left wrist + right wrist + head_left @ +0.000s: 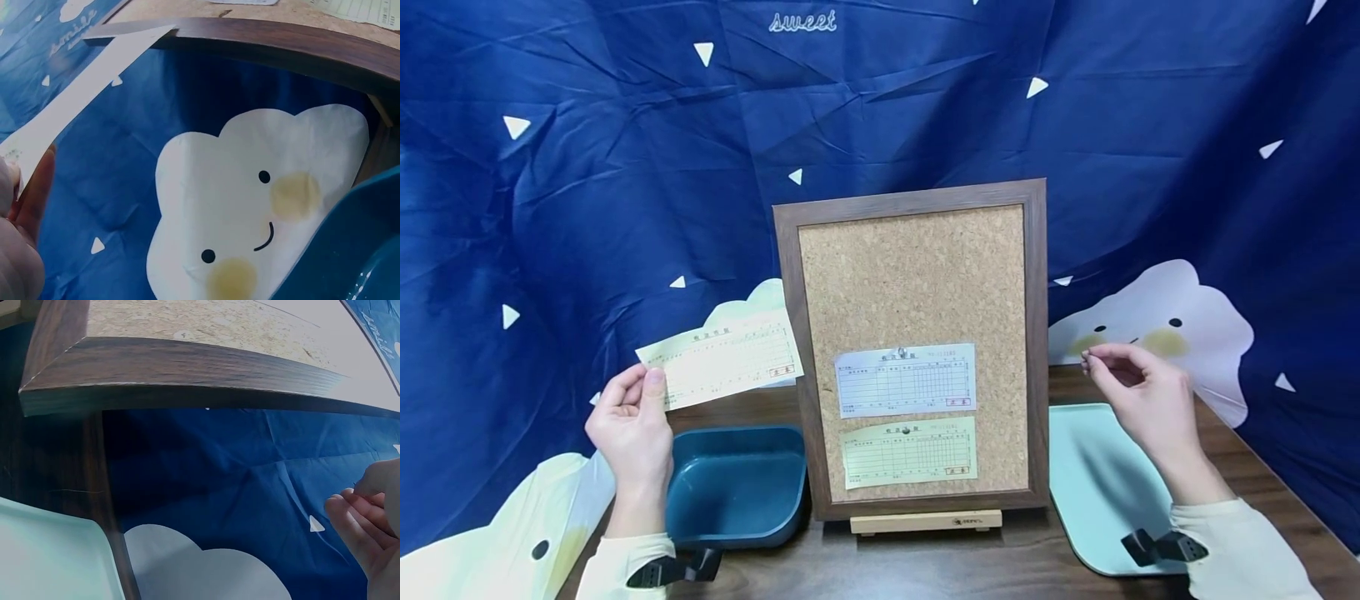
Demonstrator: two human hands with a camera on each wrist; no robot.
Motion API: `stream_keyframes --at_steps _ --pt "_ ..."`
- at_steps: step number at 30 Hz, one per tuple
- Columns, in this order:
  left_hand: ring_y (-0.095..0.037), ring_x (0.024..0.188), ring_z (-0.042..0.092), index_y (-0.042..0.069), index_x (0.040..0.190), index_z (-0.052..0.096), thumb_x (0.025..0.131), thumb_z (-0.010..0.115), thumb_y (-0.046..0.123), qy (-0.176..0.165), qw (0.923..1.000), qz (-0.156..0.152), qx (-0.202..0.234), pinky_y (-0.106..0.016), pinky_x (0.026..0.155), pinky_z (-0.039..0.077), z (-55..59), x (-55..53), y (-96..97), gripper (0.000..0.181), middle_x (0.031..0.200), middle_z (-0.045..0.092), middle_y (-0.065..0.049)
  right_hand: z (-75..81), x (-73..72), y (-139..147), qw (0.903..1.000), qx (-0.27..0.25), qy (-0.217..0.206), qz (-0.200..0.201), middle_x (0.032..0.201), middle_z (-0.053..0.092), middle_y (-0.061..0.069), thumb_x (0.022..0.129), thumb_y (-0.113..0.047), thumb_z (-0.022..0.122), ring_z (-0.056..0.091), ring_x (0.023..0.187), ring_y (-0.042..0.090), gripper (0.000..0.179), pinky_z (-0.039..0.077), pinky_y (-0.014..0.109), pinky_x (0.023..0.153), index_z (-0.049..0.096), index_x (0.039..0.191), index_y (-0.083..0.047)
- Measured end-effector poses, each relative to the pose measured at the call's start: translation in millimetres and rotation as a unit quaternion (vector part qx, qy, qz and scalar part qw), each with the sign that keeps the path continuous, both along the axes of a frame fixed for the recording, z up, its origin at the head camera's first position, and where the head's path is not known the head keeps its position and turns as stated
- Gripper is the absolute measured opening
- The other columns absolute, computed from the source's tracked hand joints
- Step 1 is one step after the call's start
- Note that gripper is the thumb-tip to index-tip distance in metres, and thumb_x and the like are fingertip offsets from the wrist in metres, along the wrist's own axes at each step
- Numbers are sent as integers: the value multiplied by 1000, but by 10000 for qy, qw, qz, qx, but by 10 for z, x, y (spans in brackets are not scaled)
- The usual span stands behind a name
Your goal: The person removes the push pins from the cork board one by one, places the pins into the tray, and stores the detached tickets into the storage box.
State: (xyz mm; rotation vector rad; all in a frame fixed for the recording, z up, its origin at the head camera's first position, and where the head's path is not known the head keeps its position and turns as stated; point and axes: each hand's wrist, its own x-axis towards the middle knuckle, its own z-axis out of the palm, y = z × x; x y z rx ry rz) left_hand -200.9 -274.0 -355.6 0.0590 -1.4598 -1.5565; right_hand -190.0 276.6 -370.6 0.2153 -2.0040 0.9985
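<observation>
My left hand [632, 429] pinches a pale yellow receipt slip [726, 357] by its lower left corner, thumb in front. The slip is tilted, and its right edge overlaps the left side of the brown frame of a cork board [917, 275]. In the left wrist view the slip [81, 87] shows nearly edge-on. Right of the board, my right hand [1142, 400] pinches a tiny pushpin [1084, 358] between thumb and fingertips, mostly hidden by them. A white slip [906, 392] and, below it, a yellow-green slip [910, 462] are pinned level on the cork.
The board stands upright on a small wooden easel [925, 522]. To its left sits a deep blue bin [737, 483]; to its right, a mint-green tray [1075, 492] lies under my right hand. A dark blue cloth [910, 100] hangs behind the wooden table [850, 575].
</observation>
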Motion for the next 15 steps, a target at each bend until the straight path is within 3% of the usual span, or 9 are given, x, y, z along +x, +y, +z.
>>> stream_keyframes --at_steps 8,15 --pt "3 74 74 11 103 81 97 81 7 -66 9999 94 91 -10 73 57 -94 21 -104 7 84 80 12 -74 -9 13 10000 63 17 -35 91 61 -46 86 11 80 58 80 -28 14 44 -3 75 80 98 4" --pt "3 71 74 10 101 80 95 81 3 -35 9995 -61 319 -10 71 57 -175 53 -174 9 81 80 11 -126 -13 14 9999 107 -49 -93 90 60 -45 86 10 81 57 79 -28 14 44 -3 74 81 97 2"
